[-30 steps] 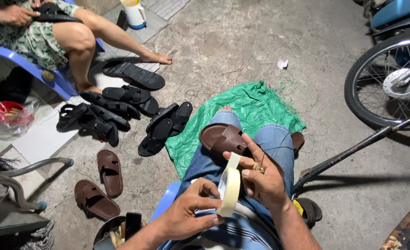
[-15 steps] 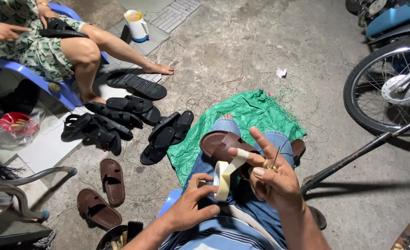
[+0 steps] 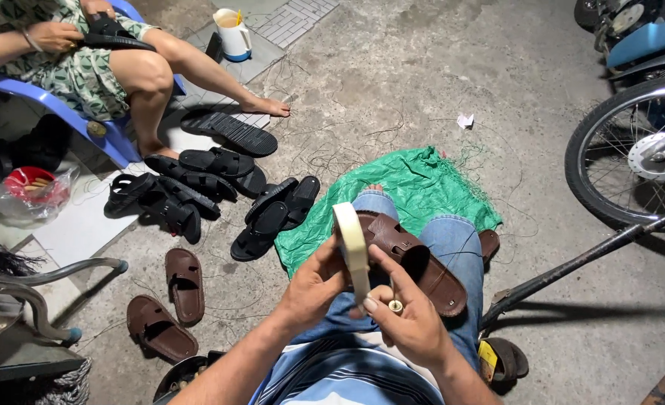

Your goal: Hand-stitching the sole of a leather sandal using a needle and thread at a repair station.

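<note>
Both hands [image 3: 313,289] [image 3: 415,326] grip a cream sole [image 3: 353,244], seemingly edge-on, above a brown sandal [image 3: 415,259].

Both hands meet above the lap. The left hand [image 3: 313,289] and right hand [image 3: 415,326] each grip a cream sole [image 3: 352,247] held on edge, just beside a brown sandal [image 3: 415,259] resting on the jeans [image 3: 452,240].

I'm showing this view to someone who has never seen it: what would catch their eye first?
Probably the pale sole held upright between the left hand and the right hand at bottom centre, with a brown sandal lying on the person's lap just behind it. Next, the bright green cloth on the concrete beyond the knees, and the black sandals heaped to its left.
</note>
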